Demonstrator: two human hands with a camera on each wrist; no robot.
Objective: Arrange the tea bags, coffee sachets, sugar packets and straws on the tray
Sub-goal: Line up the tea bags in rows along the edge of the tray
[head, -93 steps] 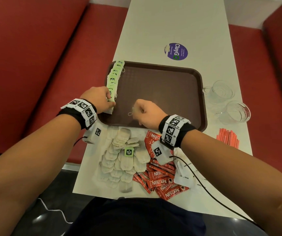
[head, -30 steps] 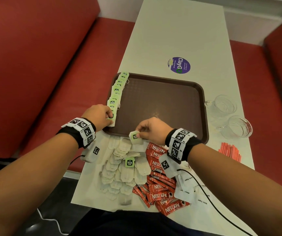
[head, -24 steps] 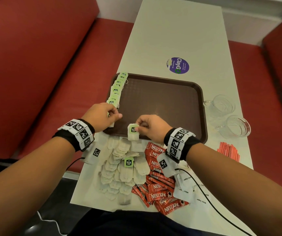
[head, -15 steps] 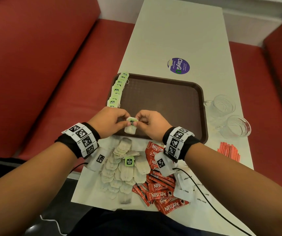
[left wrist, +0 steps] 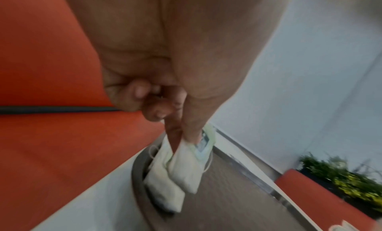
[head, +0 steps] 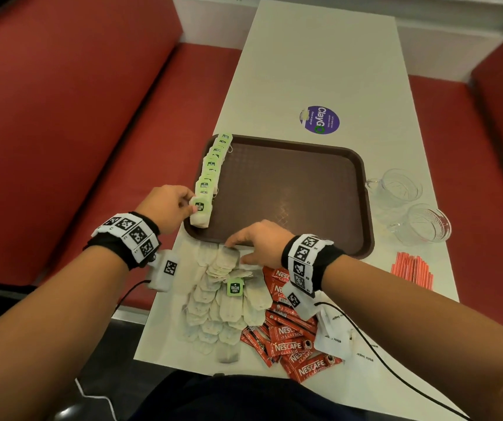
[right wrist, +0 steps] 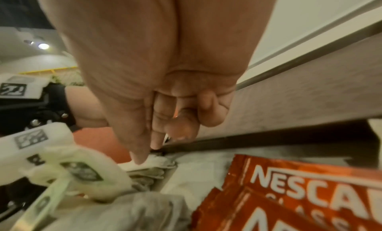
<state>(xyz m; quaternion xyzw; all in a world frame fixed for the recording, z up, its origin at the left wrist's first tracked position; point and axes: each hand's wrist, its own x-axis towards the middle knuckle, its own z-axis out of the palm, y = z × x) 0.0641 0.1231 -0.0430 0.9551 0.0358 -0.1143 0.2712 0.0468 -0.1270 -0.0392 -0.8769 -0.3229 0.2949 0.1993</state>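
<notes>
My left hand (head: 193, 206) pinches a tea bag (head: 200, 214) by its top, between thumb and forefinger (left wrist: 175, 133), over the near left corner of the brown tray (head: 292, 189). The bag (left wrist: 184, 165) hangs beside the last bag of a row of green-tagged tea bags (head: 213, 161) along the tray's left edge. My right hand (head: 232, 243) reaches down to the loose tea bag pile (head: 223, 299) in front of the tray; its thumb (right wrist: 140, 159) touches the top bag (right wrist: 157, 163). Red coffee sachets (head: 289, 338), white sugar packets (head: 333, 332) and red straws (head: 412, 268) lie on the table.
Two glass cups (head: 396, 186) (head: 425, 223) stand right of the tray. A purple sticker (head: 320, 120) lies beyond it on the white table (head: 320, 56). Red bench seats (head: 77, 117) run along both sides. A wrist cable (head: 365, 338) crosses the sugar packets.
The right hand passed a tea bag to the left hand, which carried it left to the end of the row. The right hand dropped back to the pile.
</notes>
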